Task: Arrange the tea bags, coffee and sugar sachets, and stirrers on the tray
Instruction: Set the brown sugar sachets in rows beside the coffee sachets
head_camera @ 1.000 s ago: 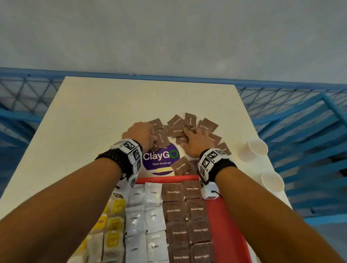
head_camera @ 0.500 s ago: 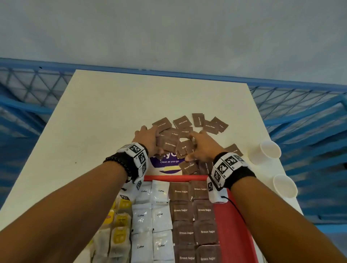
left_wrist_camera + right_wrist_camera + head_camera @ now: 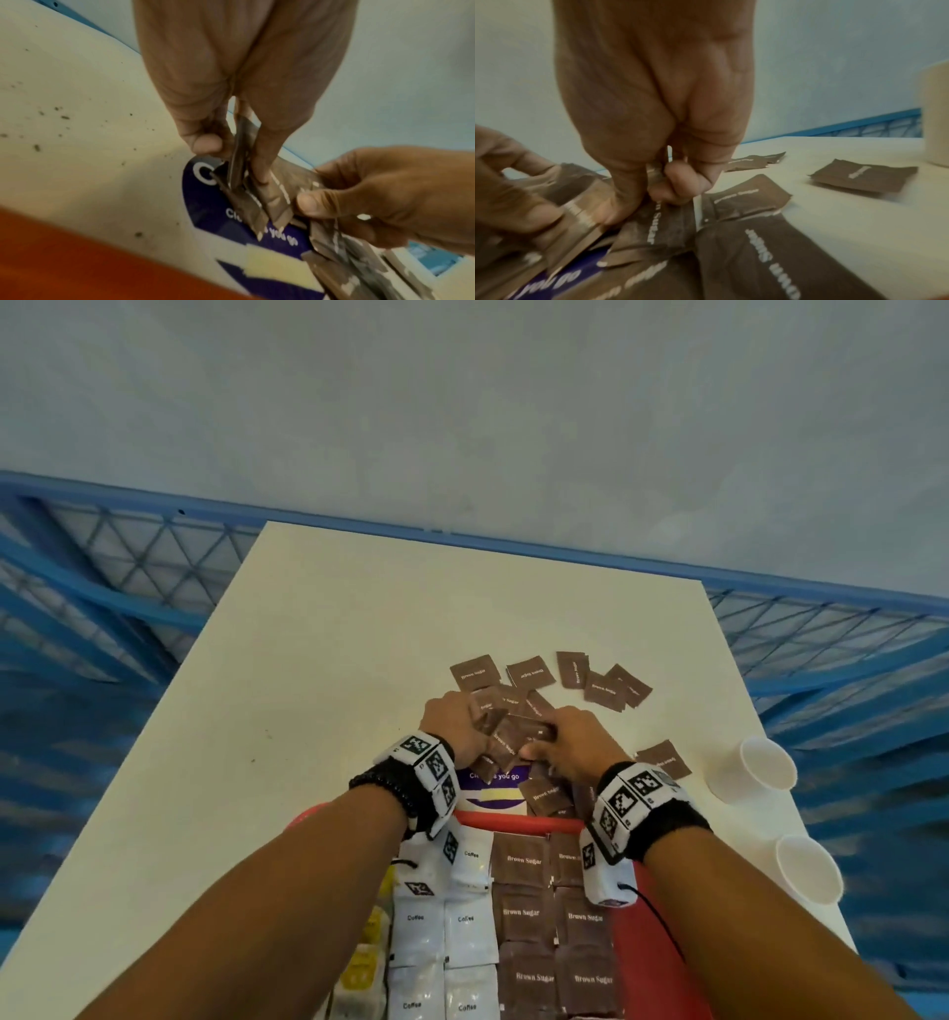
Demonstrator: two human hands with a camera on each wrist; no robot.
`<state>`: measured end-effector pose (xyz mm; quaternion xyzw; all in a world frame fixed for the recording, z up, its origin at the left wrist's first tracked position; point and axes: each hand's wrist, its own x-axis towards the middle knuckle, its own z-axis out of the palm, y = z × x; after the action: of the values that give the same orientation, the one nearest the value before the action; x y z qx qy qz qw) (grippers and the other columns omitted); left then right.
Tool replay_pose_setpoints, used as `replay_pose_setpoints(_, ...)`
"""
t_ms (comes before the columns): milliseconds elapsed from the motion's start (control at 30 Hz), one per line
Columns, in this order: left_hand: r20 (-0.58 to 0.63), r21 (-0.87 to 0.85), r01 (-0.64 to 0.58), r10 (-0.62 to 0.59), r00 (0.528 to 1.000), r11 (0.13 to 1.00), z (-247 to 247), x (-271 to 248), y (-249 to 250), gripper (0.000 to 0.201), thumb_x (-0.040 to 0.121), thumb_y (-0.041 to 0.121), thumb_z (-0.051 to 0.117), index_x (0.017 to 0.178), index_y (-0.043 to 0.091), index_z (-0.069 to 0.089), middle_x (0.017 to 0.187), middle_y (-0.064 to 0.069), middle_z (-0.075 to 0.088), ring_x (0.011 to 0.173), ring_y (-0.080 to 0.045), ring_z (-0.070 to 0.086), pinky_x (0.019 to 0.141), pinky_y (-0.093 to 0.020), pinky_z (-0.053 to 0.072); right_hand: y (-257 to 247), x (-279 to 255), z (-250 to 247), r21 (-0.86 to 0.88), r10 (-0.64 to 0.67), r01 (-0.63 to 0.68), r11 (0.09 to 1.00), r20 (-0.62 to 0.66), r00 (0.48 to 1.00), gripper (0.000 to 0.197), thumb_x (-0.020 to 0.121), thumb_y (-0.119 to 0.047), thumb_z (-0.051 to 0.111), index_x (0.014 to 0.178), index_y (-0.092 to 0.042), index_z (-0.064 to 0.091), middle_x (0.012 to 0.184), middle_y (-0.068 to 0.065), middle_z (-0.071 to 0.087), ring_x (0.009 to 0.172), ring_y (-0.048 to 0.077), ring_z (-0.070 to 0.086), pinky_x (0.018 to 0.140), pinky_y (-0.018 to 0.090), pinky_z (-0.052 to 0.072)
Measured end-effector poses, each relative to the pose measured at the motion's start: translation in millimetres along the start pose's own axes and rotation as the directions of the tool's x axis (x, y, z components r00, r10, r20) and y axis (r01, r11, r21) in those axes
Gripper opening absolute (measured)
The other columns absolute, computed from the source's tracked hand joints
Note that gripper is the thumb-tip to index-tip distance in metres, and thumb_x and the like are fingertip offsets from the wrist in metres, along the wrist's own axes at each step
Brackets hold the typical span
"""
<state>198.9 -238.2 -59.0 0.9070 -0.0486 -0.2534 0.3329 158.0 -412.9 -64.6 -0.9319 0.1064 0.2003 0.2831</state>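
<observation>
Together both hands [image 3: 518, 737] pinch a brown sugar sachet bunch [image 3: 506, 737].

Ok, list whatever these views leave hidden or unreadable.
- Head view: the sticker text is partly covered by brown sugar sachets that the left hand and right hand hold.
- Head view: the tray is cut off by the bottom edge and hidden under the forearms.
- No stirrers show in any view.
- Wrist views: sachet count lost to blur.

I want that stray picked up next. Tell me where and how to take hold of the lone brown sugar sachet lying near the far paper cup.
The lone brown sugar sachet lies flat on the table, apart from the pile, beside the paper cup. Probably best: come from above, pinch an edge on the side away from the cup.
</observation>
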Motion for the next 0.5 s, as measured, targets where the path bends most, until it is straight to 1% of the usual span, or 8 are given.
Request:
replay_pose_setpoints(67, 0.051, -0.035, 0.021, -0.019, 0.999, 0.999, -8, 0, -3, 0.029, 0.073, 0.027, 0.086, 0.073, 0.018, 0.058, 0.076, 0.004, 0.059, 0.069, -0.012, 0.054, 0.055, -0.02, 0.041, 6, -3, -11, 0.042, 0.04, -0.038, 0.998, -0.038, 0.998, 0.025, 0.085, -0.027, 0.077, 0.073, -0.017, 0.058, 0.069, -0.003, 0.062, 0.064, 0.01, 0.06, 0.056, 0.02, 0.041)
replay_pose_setpoints(133, 0.095, -0.085, 0.049, -0.041, 0.995, 0.995, -18, 2, -8, 0.024, 0.075, 0.027, 0.083, 0.079, 0.011, 0.066, 0.084, -0.006, 0.068, 0.076, -0.018, 0.061, 0.069, -0.031, 0.052, 8, -10, -24, 0.176, 0.06, -0.04, 0.984, -0.11, 0.992, 0.032, 0.087, -0.022, 0.075, 0.065, -0.014, 0.053, 0.061, -0.003, 0.058, 0.051, 0.004, 0.058, 0.048, 0.013, 0.04)
replay_pose_setpoints(167, 0.102, -0.142, 0.061, -0.046, 0.994, 0.988, -22, 4, -11, 0.022, 0.077, 0.024, 0.082, 0.079, 0.01, 0.066, 0.084, -0.01, 0.069, 0.076, -0.021, 0.063, 0.071, -0.034, 0.054, 8, -14, -29, 0.273, 0.069, -0.034, 0.961, -0.12, 0.99, 0.032, 0.088, -0.023, 0.074, 0.065, -0.013, 0.055, 0.059, -0.003, 0.059, 0.046, -0.001, 0.056, 0.046, 0.011, 0.041)
replay_pose_setpoints(233, 0.126, -0.316, 0.1, -0.062, 0.99, 0.943, -28, 4, -17, 0.016, 0.08, 0.015, 0.078, 0.077, 0.008, 0.064, 0.076, -0.011, 0.068, 0.069, -0.021, 0.063, 0.061, -0.03, 0.054, 1, -24, -37, 0.483, 0.06, -0.032, 0.875, -0.042, 0.997, 0.027, 0.091, -0.03, 0.071, 0.072, -0.013, 0.064, 0.06, -0.002, 0.065, 0.048, 0.002, 0.06, 0.053, 0.019, 0.048)
replay_pose_setpoints(267, 0.165, -0.421, 0.129, -0.064, 0.984, 0.898, -30, 2, -19, 0.012, 0.082, 0.01, 0.076, 0.08, 0.006, 0.064, 0.075, -0.013, 0.068, 0.067, -0.021, 0.064, 0.057, -0.027, 0.053, -5, -29, -39, 0.55, 0.028, -0.037, 0.834, 0.024, 0.999, 0.026, 0.091, -0.034, 0.069, 0.076, -0.013, 0.068, 0.059, -0.002, 0.065, 0.047, 0.007, 0.057, 0.054, 0.023, 0.047)
replay_pose_setpoints(333, 0.272, -0.607, 0.179, -0.01, 0.962, 0.774, -32, -4, -18, 0.007, 0.087, 0.003, 0.07, 0.089, 0.003, 0.063, 0.078, -0.019, 0.067, 0.067, -0.021, 0.064, 0.054, -0.025, 0.053, -15, -33, -36, 0.56, -0.033, -0.03, 0.828, 0.102, 0.994, 0.027, 0.093, -0.037, 0.066, 0.084, -0.012, 0.071, 0.054, -0.003, 0.057, 0.043, 0.007, 0.047, 0.047, 0.019, 0.039)
replay_pose_setpoints(400, 0.334, -0.705, 0.205, 0.062, 0.941, 0.679, -33, -9, -16, 0.008, 0.089, 0.0, 0.066, 0.09, 0.006, 0.061, 0.08, -0.019, 0.067, 0.068, -0.022, 0.065, 0.054, -0.025, 0.055, -27, -34, -28, 0.55, -0.067, 0.006, 0.835, 0.091, 0.994, 0.022, 0.094, -0.033, 0.065, 0.088, -0.013, 0.07, 0.055, -0.004, 0.055, 0.042, 0.004, 0.046, 0.043, 0.014, 0.036)
replay_pose_setpoints(500, 0.355, -0.761, 0.235, 0.086, 0.931, 0.604, -32, -17, -11, 0.012, 0.091, -0.005, 0.059, 0.094, 0.007, 0.061, 0.076, -0.015, 0.069, 0.068, -0.022, 0.068, 0.056, -0.026, 0.059, -33, -33, -15, 0.638, -0.073, 0.03, 0.769, 0.041, 0.996, 0.017, 0.093, -0.026, 0.068, 0.097, -0.011, 0.071, 0.057, -0.001, 0.056, 0.046, 0.007, 0.047, 0.047, 0.017, 0.038)
